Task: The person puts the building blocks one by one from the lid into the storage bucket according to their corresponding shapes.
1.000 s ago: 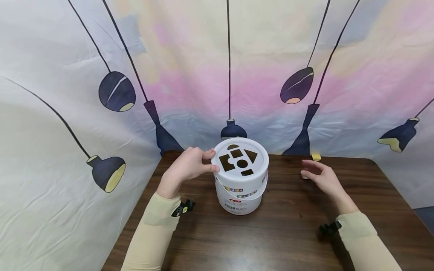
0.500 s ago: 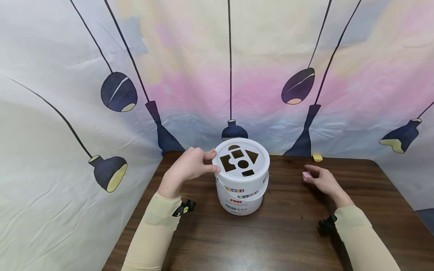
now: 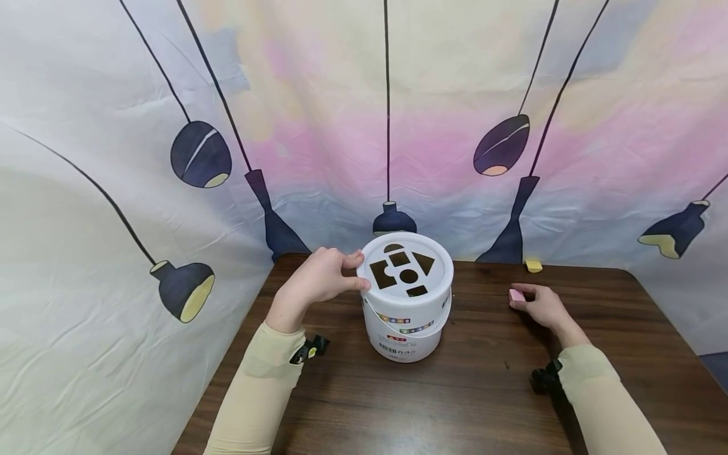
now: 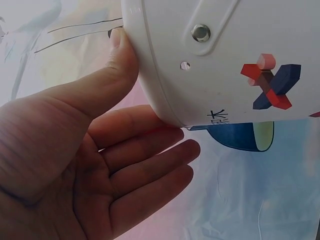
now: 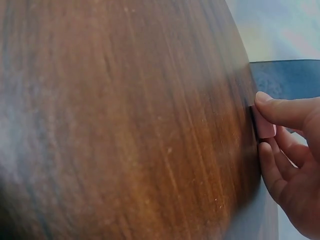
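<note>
A white lidded bucket (image 3: 405, 338) stands upright on the table. Its lid (image 3: 435, 287) has several shaped holes, among them a circle, a triangle and rectangles. My left hand (image 3: 315, 281) touches the lid's left edge with thumb and index finger. In the left wrist view, the other fingers of this left hand (image 4: 125, 155) extend loosely beside the bucket (image 4: 225, 65). Over on the right, my right hand (image 3: 543, 306) pinches a small pink block (image 3: 516, 296) low at the tabletop. The right wrist view has the pink block (image 5: 265, 125) between thumb and fingers.
A yellow block (image 3: 533, 265) lies at the table's back edge, against the painted cloth backdrop (image 3: 443, 114). The bucket's white handle (image 3: 445, 316) hangs down over its front. Dark brown wood makes up the table (image 3: 472, 404).
The pink block has come into view in my right hand, which has shifted slightly down toward the near side. My left hand stays at the lid, and the bucket has not moved.
</note>
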Demonstrator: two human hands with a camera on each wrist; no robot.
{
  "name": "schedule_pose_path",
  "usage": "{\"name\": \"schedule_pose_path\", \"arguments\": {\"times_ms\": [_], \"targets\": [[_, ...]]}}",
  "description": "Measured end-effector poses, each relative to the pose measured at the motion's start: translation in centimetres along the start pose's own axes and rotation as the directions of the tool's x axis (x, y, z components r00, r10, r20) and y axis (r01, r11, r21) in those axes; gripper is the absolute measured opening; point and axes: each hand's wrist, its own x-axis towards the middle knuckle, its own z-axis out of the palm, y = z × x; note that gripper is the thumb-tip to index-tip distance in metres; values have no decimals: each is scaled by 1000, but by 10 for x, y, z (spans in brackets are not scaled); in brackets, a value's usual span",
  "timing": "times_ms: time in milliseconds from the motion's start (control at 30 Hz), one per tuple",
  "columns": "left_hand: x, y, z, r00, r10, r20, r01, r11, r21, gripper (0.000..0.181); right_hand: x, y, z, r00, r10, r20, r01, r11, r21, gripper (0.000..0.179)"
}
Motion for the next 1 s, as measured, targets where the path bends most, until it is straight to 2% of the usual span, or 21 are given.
{"name": "schedule_pose_path", "arguments": {"times_ms": [233,633,1000], "targets": [[0,0,0,1000,1,-1,-1,1000,-10,69,-5,-4,-2,1000,2,-29,-3,1000,-15,61],[0,1,-1,1000,-10,7,10,1000,-4,70,-6,-2,1,989,-59,-134,60,998,3,62],[0,0,-1,1000,-13,6,13,1000,-4,71,-11,-13,5,985,-79,-153,85,996,38,64]]}}
